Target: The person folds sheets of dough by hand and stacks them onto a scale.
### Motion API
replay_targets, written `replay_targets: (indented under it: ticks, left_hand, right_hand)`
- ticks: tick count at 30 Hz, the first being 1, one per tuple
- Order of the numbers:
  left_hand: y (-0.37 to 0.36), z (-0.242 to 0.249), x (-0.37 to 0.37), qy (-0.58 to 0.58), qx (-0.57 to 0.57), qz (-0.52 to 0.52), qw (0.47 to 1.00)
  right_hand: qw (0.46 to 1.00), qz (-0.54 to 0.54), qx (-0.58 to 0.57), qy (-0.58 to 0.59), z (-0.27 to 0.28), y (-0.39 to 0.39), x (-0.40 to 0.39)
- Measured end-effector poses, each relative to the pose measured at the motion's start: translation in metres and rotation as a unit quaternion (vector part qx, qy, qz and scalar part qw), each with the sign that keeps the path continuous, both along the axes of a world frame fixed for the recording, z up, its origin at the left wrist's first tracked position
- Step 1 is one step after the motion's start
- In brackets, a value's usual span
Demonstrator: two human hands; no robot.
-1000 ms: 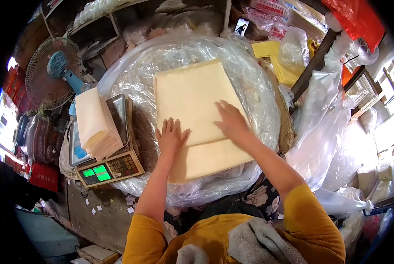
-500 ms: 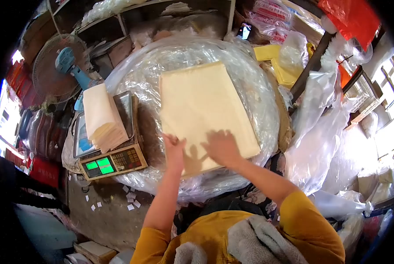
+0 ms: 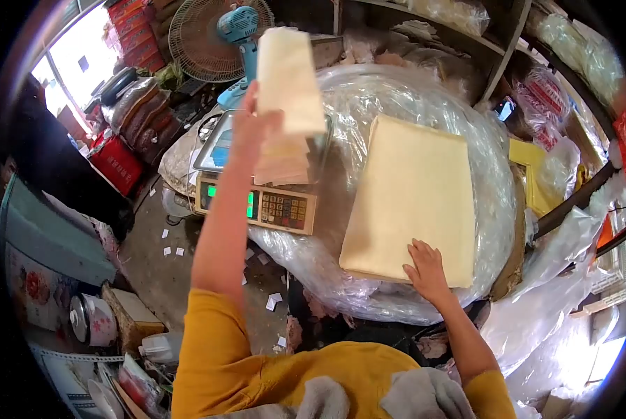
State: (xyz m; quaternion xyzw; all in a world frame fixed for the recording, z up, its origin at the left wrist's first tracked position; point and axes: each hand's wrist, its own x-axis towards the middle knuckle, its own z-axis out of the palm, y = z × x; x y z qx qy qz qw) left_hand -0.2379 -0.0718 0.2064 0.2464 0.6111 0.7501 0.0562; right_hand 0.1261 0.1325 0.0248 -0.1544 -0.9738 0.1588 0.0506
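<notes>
A folded stack of cream sheets (image 3: 290, 84) stands over the scale, and my left hand (image 3: 257, 129) is at its left side, blurred, with fingers partly hidden. Beneath is the digital scale (image 3: 285, 211), its display lit green and its metal tray showing at the left. On the plastic-wrapped round surface (image 3: 396, 87) lies a flat stack of cream sheets (image 3: 414, 199). My right hand (image 3: 426, 268) rests on that stack's front edge with its fingers spread, holding nothing.
A blue fan (image 3: 237, 24) stands behind the scale. Farther left are red boxes (image 3: 133, 35) and a person in dark clothes (image 3: 68, 146). Small white paper scraps (image 3: 274, 301) lie on the floor. Yellow sheets (image 3: 529, 157) and clear plastic (image 3: 536, 279) lie at the right.
The view has turned left. My left hand has moved from the flat stack to the folded stack on the scale. My right hand has shifted along the flat stack's front edge.
</notes>
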Motion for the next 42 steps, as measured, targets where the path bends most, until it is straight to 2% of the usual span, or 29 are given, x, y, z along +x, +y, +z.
replay_targets:
  ticks: [1,4,7,9,10,11,12,13,14,15,16,18,19,21,23,26,27,29,30,32,35,37,39,42]
  left_hand:
    - [-0.008,0.005,-0.018,-0.027,0.007,-0.010,1.000]
    - [-0.021,-0.047,-0.074,-0.141,-0.089,-0.006,0.986]
    - [-0.022,-0.061,-0.058,-0.175,-0.034,0.044,0.983]
    - [-0.028,-0.072,-0.067,-0.142,-0.028,0.001,0.990]
    - [-0.028,-0.052,-0.049,-0.171,-0.068,0.015,0.983]
    - [-0.028,-0.049,-0.048,-0.176,-0.051,-0.004,0.983]
    - [-0.031,-0.059,-0.062,-0.158,-0.036,-0.059,0.985]
    - [-0.026,-0.034,-0.037,-0.165,-0.078,-0.013,0.983]
    - [-0.030,-0.057,-0.067,-0.099,-0.059,-0.059,0.992]
    - [-0.031,-0.055,-0.074,-0.097,-0.084,-0.054,0.990]
    - [-0.034,-0.041,-0.073,-0.091,-0.170,-0.043,0.980]
    - [-0.025,-0.029,-0.082,-0.052,-0.245,0.097,0.963]
    - [-0.030,-0.056,-0.132,-0.053,-0.241,0.070,0.966]
    - [-0.016,-0.060,-0.145,-0.091,-0.204,0.042,0.974]
    - [-0.007,-0.061,-0.157,-0.128,-0.166,0.020,0.978]
    - [0.004,-0.067,-0.176,-0.184,-0.109,-0.010,0.977]
    - [0.003,-0.079,-0.193,-0.242,-0.046,-0.126,0.961]
    - [0.010,-0.083,-0.185,-0.231,0.011,-0.153,0.961]
    - [0.012,-0.085,-0.182,-0.225,0.039,-0.167,0.959]
    - [0.004,-0.084,-0.180,-0.194,0.025,-0.179,0.964]
    - [-0.009,-0.071,-0.140,-0.209,0.022,-0.184,0.960]
    - [-0.014,-0.075,-0.129,-0.212,0.026,-0.175,0.961]
    - [-0.016,-0.083,-0.118,-0.220,0.038,-0.165,0.961]
    - [-0.009,-0.095,-0.100,-0.233,0.081,-0.161,0.955]
  right_hand:
    - [1.000,-0.002,0.002,0.002,0.000,-0.001,0.000]
    - [1.000,-0.004,0.006,0.015,-0.003,-0.002,0.001]
    - [1.000,-0.002,0.015,0.026,-0.008,-0.002,0.001]
    - [1.000,-0.006,0.012,0.011,-0.008,-0.003,0.003]
    - [1.000,-0.011,0.005,-0.003,-0.004,-0.003,-0.002]
    - [1.000,-0.021,0.000,-0.016,0.000,0.000,-0.009]
    - [1.000,-0.025,-0.011,-0.009,0.002,0.003,-0.021]
    - [0.998,-0.016,-0.048,0.028,0.016,0.003,-0.039]
    - [0.997,-0.007,-0.038,0.065,0.029,0.003,-0.060]
    - [0.994,0.008,-0.027,0.102,0.043,0.004,-0.086]
    - [0.991,0.023,-0.045,0.122,0.059,0.003,-0.117]
    - [0.976,0.044,-0.128,0.171,0.074,0.003,-0.186]
    - [0.976,0.047,-0.130,0.168,0.095,-0.003,-0.220]
    - [0.955,0.060,-0.241,0.164,0.122,-0.009,-0.285]
    - [0.960,-0.011,-0.265,0.089,0.138,-0.018,-0.344]
    - [0.906,-0.052,-0.413,0.081,0.150,-0.026,-0.390]
    - [0.863,-0.009,-0.496,0.093,0.129,-0.025,-0.423]
    - [0.750,0.076,-0.647,0.112,0.070,-0.016,-0.490]
    - [0.876,0.000,-0.456,0.160,0.083,-0.038,-0.481]
    - [0.892,-0.031,-0.428,0.144,0.081,-0.055,-0.483]
    - [0.856,0.029,-0.503,0.118,0.098,-0.047,-0.461]
    - [0.818,0.058,-0.558,0.129,0.088,-0.040,-0.449]
    - [0.751,0.147,-0.627,0.150,0.079,-0.038,-0.419]
    - [0.669,0.144,-0.701,0.202,0.051,-0.056,-0.421]
